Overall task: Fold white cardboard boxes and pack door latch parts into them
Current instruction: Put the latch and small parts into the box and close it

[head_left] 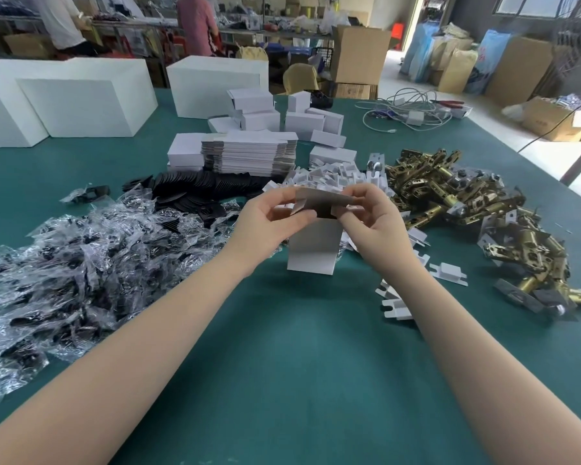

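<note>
Two bare forearms reach over a green felt-covered table (299, 364) in a cluttered workshop w/ stacked brown cartons. Small white cardboard box (314, 245) stands upright btwn both hands — left hand (275, 218) and right hand (371, 218) each pinch its grey top flap, fingers curled.

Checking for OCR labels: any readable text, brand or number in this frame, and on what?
None can be read.
White box held by the left hand and right hand: blank.
Stack of flat white cartons: blank.
Brown carton on the floor: dark marks, too small to read.
Blue bags: red print, too blurred.
</note>
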`<state>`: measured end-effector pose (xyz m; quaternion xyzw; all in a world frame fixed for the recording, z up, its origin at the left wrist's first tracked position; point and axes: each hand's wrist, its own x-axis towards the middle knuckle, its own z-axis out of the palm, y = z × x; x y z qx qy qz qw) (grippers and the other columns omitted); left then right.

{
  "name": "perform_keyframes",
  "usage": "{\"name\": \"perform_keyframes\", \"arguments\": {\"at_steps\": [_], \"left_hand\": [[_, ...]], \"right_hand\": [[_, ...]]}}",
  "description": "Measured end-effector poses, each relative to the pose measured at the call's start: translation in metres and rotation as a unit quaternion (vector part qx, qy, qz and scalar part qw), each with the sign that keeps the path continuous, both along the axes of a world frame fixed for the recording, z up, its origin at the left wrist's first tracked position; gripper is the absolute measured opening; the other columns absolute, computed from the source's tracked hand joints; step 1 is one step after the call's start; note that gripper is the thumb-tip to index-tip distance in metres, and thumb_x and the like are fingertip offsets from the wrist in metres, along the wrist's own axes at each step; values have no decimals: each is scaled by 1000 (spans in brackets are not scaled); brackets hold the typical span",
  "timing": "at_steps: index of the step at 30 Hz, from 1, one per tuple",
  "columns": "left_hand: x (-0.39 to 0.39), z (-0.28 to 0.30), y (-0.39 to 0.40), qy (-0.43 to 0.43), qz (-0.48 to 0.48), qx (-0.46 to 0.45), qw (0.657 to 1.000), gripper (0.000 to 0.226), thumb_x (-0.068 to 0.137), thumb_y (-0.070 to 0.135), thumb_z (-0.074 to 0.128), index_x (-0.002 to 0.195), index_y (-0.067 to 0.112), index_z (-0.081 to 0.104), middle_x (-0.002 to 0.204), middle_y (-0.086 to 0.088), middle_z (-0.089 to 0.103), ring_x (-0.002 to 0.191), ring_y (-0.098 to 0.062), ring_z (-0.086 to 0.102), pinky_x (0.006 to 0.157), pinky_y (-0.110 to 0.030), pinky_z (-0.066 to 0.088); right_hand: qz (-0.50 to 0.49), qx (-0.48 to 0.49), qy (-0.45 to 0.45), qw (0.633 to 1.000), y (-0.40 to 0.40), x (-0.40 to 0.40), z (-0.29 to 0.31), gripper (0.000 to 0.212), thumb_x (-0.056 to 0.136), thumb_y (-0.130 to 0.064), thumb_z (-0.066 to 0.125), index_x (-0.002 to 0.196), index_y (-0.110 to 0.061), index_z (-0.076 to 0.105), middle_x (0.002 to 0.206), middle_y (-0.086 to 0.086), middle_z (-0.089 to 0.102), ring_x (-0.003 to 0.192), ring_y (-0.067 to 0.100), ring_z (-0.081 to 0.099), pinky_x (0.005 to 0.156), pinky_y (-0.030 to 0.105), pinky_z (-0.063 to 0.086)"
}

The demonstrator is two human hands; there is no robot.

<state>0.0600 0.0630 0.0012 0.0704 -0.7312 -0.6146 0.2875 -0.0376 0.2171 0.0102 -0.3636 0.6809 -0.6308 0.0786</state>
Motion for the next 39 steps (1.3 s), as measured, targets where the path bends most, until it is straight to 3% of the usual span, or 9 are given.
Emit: {"name": "perform_keyframes", "arguments": {"at_steps": [6,12,17,20,25,29,32,35,39], "left_hand": [[-1,-5,-4,1,-11,77,997,24,88,12,69,106,28,71,92,13,74,84,2,64,70,-10,47],[1,0,-8,9,2,-63,998,20,90,22,63,94,41,70,99,18,69,87,-8,64,74,-21,47],[13,-4,-21,-2,-7,-236,972,21,89,36,67,109,41,66,120,28,61,112,0,61,84,-24,52],[16,-4,-20,-4,-3,-275,961,34,86,50,62,115,33,68,128,25,58,119,4,56,86,-25,52],[15,-4,-11,-2,-2,-187,982,22,83,36,69,104,44,67,119,25,64,111,1,62,89,-28,56],[13,-5,-10,8,20,-189,982,29,85,16,74,101,39,68,114,22,66,105,3,65,88,-22,55],[9,-4,-7,9,43,-186,982,25,86,13,74,97,35,70,107,22,68,98,5,66,83,-12,52],[9,3,-9,7,28,-131,991,20,86,15,74,96,32,71,102,13,72,94,-1,69,83,-14,51],[7,8,-7,22,19,-97,995,19,87,11,73,94,28,72,97,3,75,89,-7,70,80,-15,51]], "right_hand": [[11,-3,-14,1000,-1,-3,-2,28,95,-4,57,104,-31,59,108,7,69,88,18,64,83,39,53],[0,11,54,999,1,-4,-3,33,93,2,56,90,-31,62,93,-13,68,80,10,66,67,22,49],[12,64,179,982,13,-9,-10,18,87,-13,74,99,-25,68,117,-16,64,106,4,65,93,20,51],[-14,80,247,966,16,-8,-17,22,88,-30,71,106,-18,70,125,-19,58,115,-3,57,94,15,46],[-46,70,289,954,14,-6,-21,19,91,-26,68,108,-16,69,124,-17,60,118,8,61,95,33,52],[-64,70,317,944,11,-5,-21,18,89,-18,71,106,-14,69,118,-16,62,111,11,64,90,33,54],[-77,58,291,952,7,-2,-17,14,88,-14,72,102,-16,69,106,-17,66,98,11,66,85,28,53],[-55,29,184,981,4,1,-8,21,88,-12,72,95,-30,63,93,-20,67,88,6,67,82,19,52],[-47,2,98,994,1,2,1,21,88,-13,72,89,-32,64,87,-4,72,81,10,68,73,19,52]]}}
